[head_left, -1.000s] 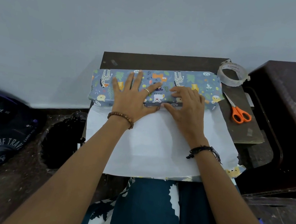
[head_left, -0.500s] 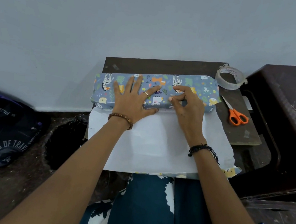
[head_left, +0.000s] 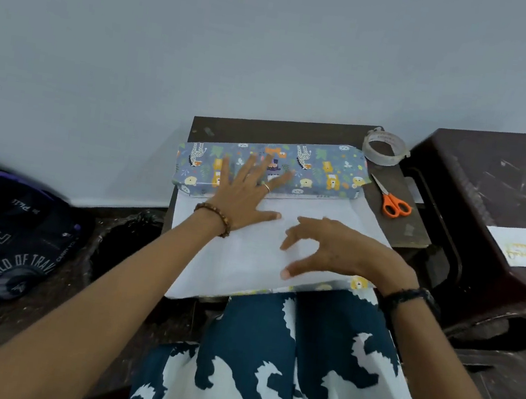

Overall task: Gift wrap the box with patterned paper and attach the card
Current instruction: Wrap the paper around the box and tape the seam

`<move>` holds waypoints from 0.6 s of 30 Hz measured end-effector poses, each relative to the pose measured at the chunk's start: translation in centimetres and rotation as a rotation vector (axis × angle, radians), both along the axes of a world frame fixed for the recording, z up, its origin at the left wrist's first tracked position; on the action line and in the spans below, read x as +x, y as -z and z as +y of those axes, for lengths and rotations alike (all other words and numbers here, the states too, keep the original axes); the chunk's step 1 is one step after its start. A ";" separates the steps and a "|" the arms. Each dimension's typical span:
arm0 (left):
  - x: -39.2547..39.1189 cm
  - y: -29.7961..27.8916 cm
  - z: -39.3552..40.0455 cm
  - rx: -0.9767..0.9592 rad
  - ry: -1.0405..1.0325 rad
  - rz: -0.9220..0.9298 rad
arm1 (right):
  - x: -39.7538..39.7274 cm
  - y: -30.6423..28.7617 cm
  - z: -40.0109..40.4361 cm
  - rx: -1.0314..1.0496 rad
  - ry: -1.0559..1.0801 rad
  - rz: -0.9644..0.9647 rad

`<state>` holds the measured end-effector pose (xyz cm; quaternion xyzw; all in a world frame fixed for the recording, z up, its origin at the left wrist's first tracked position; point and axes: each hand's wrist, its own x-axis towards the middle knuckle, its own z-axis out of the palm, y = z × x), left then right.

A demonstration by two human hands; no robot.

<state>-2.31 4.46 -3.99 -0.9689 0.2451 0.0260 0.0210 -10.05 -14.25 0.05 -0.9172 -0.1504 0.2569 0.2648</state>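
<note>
The left hand point(head_left: 245, 193) lies flat with its grip spread wide, fingers on the near top of the box point(head_left: 322, 173) and the thumb down on the white back of the paper point(head_left: 240, 260). It pinches nothing. The right hand point(head_left: 338, 252) is nearer the person than the box, over the paper, with its grip curled and parted, thumb and fingers apart and holding nothing; whether its fingertips touch the sheet cannot be told.

The box lies lengthwise across the far part of the desk point(head_left: 290, 132), covered on top and front in blue animal-print paper. The loose sheet runs from the box's near edge toward the person and hangs past the desk edge over the lap, with a strip of printed side showing at its near right corner.

Right of the box, scissors point(head_left: 392, 199) with orange handles lie on the desk. Just beyond the box's right end is a tape roll point(head_left: 385, 147). Further right of the box, well apart, the card point(head_left: 523, 247) lies on a dark stool point(head_left: 498, 183).
</note>
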 end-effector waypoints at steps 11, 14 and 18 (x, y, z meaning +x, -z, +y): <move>-5.1 -5.2 -1.6 -0.234 -0.014 0.448 | -0.8 -3.4 0.8 -0.201 -0.041 -0.109; -4.7 -7.6 -1.4 -0.211 -0.061 0.496 | 0.5 -6.1 0.4 -0.217 0.021 -0.212; -2.7 -10.5 -1.3 0.007 -0.046 0.278 | 3.9 -7.5 -0.1 -0.193 0.129 -0.555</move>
